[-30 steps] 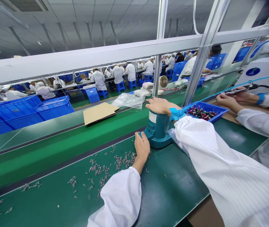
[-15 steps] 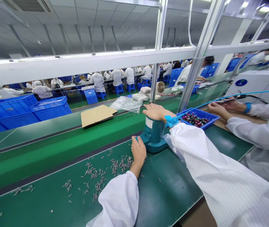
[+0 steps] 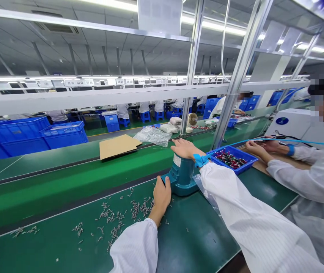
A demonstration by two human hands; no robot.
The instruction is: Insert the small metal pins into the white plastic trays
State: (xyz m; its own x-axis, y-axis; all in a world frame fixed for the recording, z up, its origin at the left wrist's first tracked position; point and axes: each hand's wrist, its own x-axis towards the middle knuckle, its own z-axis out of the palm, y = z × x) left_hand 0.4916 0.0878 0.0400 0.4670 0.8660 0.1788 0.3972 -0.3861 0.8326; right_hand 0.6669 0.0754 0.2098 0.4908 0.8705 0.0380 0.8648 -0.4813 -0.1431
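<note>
A teal machine [image 3: 182,178] with a white label stands upright on the green tabletop [image 3: 196,242]. My right hand [image 3: 183,148], with a blue band at the wrist, lies palm down over its top, fingers stretched out. Lower down on its left side, my left hand [image 3: 162,193] grips a projecting part, thumb and fingers around it. Many small metal pieces [image 3: 139,208] are scattered on the tabletop left of my left hand. Clear plastic [image 3: 206,189] lies under my right forearm, beside the machine's base.
A blue tray [image 3: 246,165] of red and black parts sits right of the machine, near a co-worker's hands [image 3: 260,148]. Beyond the green belt [image 3: 79,195] lie cardboard [image 3: 118,147] and plastic bags [image 3: 153,134]. Metal posts [image 3: 233,91] rise behind; blue crates [image 3: 63,134] stand at left.
The view has tilted upward, so the table and machine appear lower. Both my hands keep their places on the machine. More of the co-worker at right is in view.
</note>
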